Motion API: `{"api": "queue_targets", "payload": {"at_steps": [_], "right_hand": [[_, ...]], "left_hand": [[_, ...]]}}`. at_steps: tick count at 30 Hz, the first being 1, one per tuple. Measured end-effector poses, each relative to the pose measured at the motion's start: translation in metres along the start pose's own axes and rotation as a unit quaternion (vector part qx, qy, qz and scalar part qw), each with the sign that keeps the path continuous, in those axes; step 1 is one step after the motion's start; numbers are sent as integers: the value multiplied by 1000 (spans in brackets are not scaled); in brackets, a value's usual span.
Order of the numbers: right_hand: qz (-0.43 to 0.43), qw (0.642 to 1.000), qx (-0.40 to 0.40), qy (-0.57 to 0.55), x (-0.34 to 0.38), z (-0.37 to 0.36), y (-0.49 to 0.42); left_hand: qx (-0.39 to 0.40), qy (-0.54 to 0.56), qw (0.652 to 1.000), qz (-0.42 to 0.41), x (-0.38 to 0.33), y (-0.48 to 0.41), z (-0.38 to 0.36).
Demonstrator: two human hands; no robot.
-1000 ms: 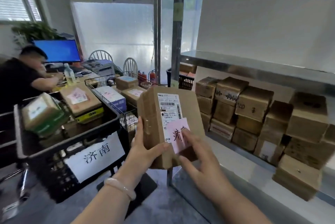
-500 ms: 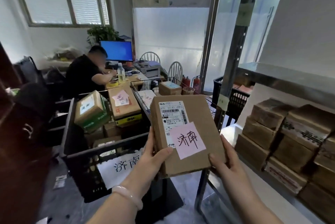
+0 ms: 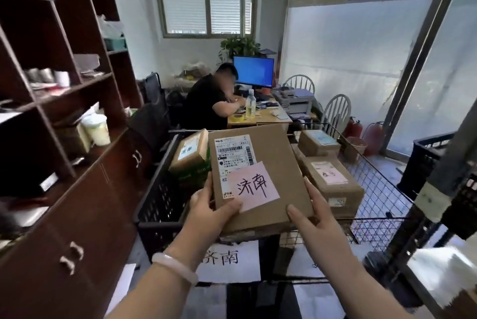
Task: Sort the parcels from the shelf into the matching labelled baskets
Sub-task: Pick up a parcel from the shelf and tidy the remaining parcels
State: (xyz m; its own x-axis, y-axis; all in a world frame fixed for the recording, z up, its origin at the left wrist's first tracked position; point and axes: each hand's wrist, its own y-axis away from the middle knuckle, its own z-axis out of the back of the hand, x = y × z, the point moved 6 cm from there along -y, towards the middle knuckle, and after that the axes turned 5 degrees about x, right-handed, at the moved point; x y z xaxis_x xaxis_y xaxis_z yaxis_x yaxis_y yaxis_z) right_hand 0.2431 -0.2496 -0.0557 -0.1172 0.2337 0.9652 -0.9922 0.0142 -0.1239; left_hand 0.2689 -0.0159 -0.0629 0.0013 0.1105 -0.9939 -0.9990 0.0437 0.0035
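Brown cardboard parcel point(image 3: 271, 153) is being pinched by its near corners between left hand point(image 3: 210, 211) and right hand point(image 3: 317, 220), above the black plastic basket point(image 3: 157, 200).

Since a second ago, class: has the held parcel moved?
Yes. The parcel has moved left, from right of the black basket to over it.

The parcel point(image 3: 273, 153) is plain brown cardboard, matt, a little scuffed along its near edge. Its shipping label point(image 3: 232, 151) is smooth white printed paper, and the pink note point(image 3: 254, 189) over it is thin matt paper marked in black ink. The plastic basket point(image 3: 160, 202) is black, perforated and dull, and carries a white paper sign point(image 3: 229, 264). The wire basket point(image 3: 382, 200) is thin black metal mesh. The cabinet point(image 3: 85, 215) is dark reddish wood, faintly glossy, with metal handles point(image 3: 71, 256). The bracelet point(image 3: 175, 265) is pale, smooth and polished.
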Motion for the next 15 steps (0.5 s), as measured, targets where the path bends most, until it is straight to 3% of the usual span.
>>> {"api": "queue_targets", "payload": {"at_steps": [9,15], "right_hand": [[-3,994,108,14,1,-99,-65],[-31,991,121,56,-7,-148,-88]], "left_hand": [[-49,-9,999,-1,9,-39,96],[-34,-37,998,46,33,-64,148]]}}
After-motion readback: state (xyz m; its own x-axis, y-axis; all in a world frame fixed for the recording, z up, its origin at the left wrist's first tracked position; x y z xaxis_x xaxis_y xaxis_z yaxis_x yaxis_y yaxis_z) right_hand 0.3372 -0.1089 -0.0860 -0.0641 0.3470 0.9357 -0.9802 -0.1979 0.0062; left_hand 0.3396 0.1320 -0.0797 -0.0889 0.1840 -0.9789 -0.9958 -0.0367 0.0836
